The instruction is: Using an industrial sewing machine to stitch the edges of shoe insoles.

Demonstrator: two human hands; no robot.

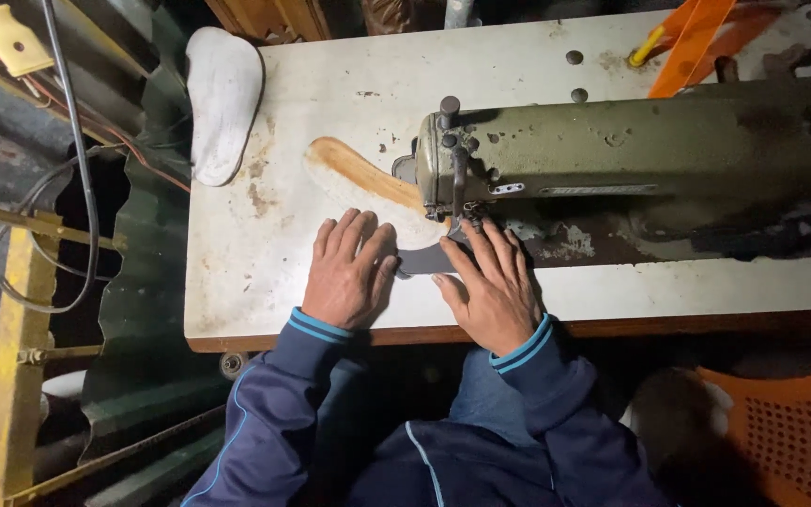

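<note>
L hand (347,272) is laid flat, fingers spread, on a grey piece (424,260) on the worktop (265,253). R hand (490,286) is pressed flat on the same piece, just beside, fingertips under the sewing machine (612,155) needle. A white insole (224,99) is seen well beyond L hand.

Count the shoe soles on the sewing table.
2. A white sole lies at the table's far left corner, overhanging the edge. A tan-and-white sole lies mid-table, partly under the sewing machine head, beyond the left hand. Others may be hidden behind the machine.
</note>
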